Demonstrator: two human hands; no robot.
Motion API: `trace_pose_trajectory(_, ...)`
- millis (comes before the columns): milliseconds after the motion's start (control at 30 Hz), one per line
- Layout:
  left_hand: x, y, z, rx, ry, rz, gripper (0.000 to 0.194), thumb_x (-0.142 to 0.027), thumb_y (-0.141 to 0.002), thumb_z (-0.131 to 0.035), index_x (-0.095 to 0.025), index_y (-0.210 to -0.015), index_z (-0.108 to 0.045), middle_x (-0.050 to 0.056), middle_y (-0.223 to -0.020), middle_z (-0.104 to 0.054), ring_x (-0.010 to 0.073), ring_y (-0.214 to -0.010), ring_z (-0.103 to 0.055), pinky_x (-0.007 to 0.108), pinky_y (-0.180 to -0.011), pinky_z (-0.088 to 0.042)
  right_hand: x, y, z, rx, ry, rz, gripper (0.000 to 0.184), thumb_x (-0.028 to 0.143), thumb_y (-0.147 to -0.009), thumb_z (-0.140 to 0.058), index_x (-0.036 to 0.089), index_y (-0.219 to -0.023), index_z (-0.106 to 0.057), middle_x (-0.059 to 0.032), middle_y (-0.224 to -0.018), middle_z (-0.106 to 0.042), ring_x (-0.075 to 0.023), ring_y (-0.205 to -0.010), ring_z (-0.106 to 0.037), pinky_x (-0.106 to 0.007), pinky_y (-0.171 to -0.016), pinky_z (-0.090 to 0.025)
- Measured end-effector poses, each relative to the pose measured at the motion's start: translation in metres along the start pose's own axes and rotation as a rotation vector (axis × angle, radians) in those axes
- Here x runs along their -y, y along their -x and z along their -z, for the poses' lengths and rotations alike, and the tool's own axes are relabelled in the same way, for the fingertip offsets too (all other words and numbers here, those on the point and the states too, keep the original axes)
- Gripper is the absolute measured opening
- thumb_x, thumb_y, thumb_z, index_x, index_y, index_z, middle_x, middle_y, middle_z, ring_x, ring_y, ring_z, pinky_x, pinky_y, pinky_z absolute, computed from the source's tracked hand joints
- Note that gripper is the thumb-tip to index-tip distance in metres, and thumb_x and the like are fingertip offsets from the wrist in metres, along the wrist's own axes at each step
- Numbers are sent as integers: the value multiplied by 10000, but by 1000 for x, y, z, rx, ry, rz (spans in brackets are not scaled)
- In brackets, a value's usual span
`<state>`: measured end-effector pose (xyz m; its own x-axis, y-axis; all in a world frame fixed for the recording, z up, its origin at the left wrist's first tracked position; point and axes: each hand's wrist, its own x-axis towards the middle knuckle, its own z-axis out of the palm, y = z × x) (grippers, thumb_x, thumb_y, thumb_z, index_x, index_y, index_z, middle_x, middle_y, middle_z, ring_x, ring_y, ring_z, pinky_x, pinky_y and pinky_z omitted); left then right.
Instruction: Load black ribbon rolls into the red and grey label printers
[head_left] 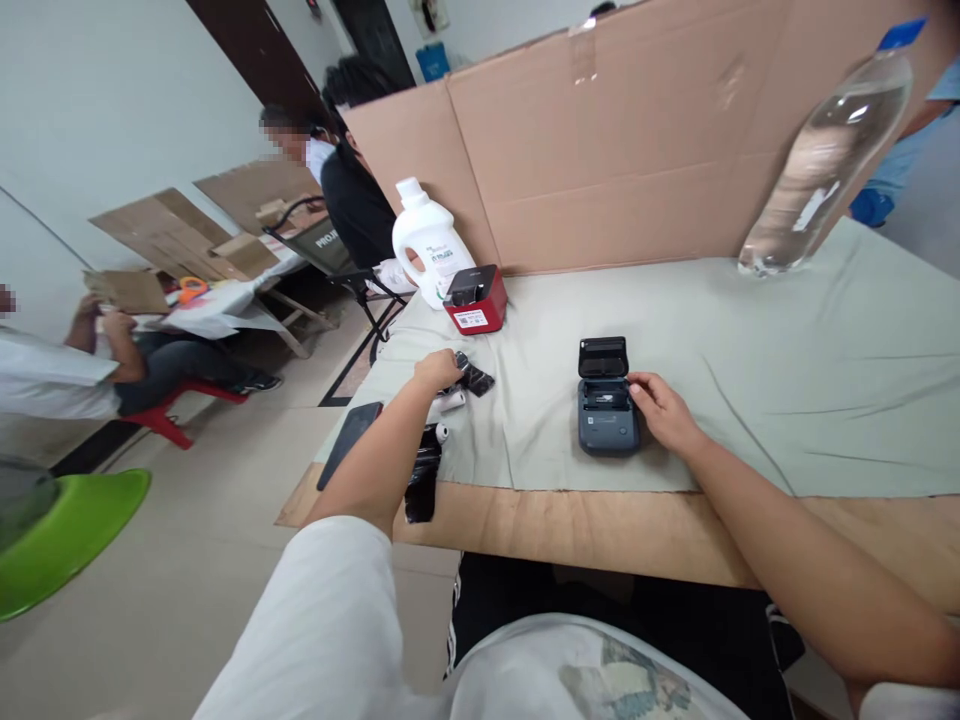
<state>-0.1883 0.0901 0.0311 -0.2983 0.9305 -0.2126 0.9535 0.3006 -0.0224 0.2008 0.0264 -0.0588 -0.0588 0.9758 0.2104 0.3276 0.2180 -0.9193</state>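
Note:
A small dark portable label printer (609,428) sits on the cloth with its lid raised, showing the open paper bay. My right hand (664,412) grips its upper right edge, fingers closed there. Over at the left, my left hand (437,372) is closed on a piece of shiny black plastic wrapping (477,378). Just below that hand lie white paper rolls (442,432), partly hidden by my forearm. More black plastic (422,495) lies near the table's front edge.
A red and black box-shaped device (480,302) stands before a white detergent bottle (431,245). A dark phone-like slab (349,440) lies under my left arm. Behind rises a cardboard partition (600,150), with a large water bottle (832,160) at right. Other people sit at left.

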Motion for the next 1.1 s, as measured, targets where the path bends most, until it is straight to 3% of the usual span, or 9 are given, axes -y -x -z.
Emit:
trace_pose_trajectory(167, -24, 17, -6, -148, 44, -121, 412, -184, -735, -606, -173, -1131, -494, 148, -1129, -665, 302, -1112, -605, 448, -991, -381, 0, -1, 1, 21, -4, -9, 406, 533, -871, -495, 216, -1099, -608, -87, -1111, -696, -231, -999, -651, -461, -954, -499)
trace_pose_trajectory(267, -49, 45, 0, -175, 379, -351, 352, -188, -720, -610, -194, -1049, -487, 91, -1095, -659, 238, -1061, -608, 397, -956, -431, 0, 0, 1, 27, 1, -5, 393, 518, -876, -495, 226, -1112, -610, -80, -1122, -693, -229, -992, -651, -458, -949, -502)
trace_pose_trajectory(367, -75, 84, 13, 160, 794, -678, 345, -278, -707, -660, -203, -1002, -498, 58, -1011, -666, 187, -907, -635, 341, -820, -495, -1, 0, 1, 28, -2, 4, 398, 515, -879, -490, 226, -1123, -611, -76, -1126, -692, -228, -994, -649, -454, -952, -500)
trace_pose_trajectory(433, -92, 107, 19, 500, 897, -860, 373, -332, -686, -707, -207, -991, -533, 64, -977, -678, 182, -836, -646, 325, -748, -507, -1, 0, 1, 28, 0, 5, 397, 513, -882, -487, 224, -1123, -614, -77, -1127, -692, -228, -997, -647, -453, -955, -499)
trace_pose_trajectory(500, -110, 122, 19, 646, 895, -982, 360, -329, -677, -728, -205, -973, -565, 74, -982, -683, 194, -858, -658, 322, -748, -513, -1, -1, 2, 25, 14, 2, 399, 515, -880, -489, 222, -1118, -619, -81, -1132, -690, -233, -1002, -645, -455, -956, -499)
trace_pose_trajectory(600, -138, 125, 2, 346, 809, -1044, 283, -255, -703, -679, -200, -957, -568, 60, -1023, -664, 207, -979, -639, 348, -865, -500, 0, -1, 2, 16, 30, 6, 412, 523, -867, -503, 213, -1109, -625, -93, -1142, -683, -237, -1001, -642, -455, -959, -497)
trace_pose_trajectory(733, -165, 117, -28, -61, 527, -936, 247, -193, -717, -612, -201, -958, -558, 41, -980, -652, 231, -986, -586, 432, -957, -432, 0, -1, 2, 5, -6, 15, 424, 542, -870, -493, 214, -1105, -622, -85, -1132, -682, -222, -971, -643, -434, -934, -509)
trace_pose_trajectory(900, -169, 112, -46, -155, 497, -883, 209, -222, -755, -589, -204, -962, -566, 53, -989, -640, 240, -1019, -544, 417, -960, -414, 1, -1, 3, 24, -9, 20, 420, 544, -870, -493, 216, -1099, -619, -80, -1107, -685, -218, -957, -643, -428, -931, -509)
trace_pose_trajectory(1100, -161, 108, -59, -201, 622, -1018, 253, -401, -879, -549, -191, -1015, -582, 92, -1088, -645, 236, -1067, -538, 412, -984, -408, 3, 0, 4, 23, -1, 7, 416, 537, -870, -492, 212, -1093, -622, -89, -1121, -679, -233, -964, -639, -446, -927, -507)
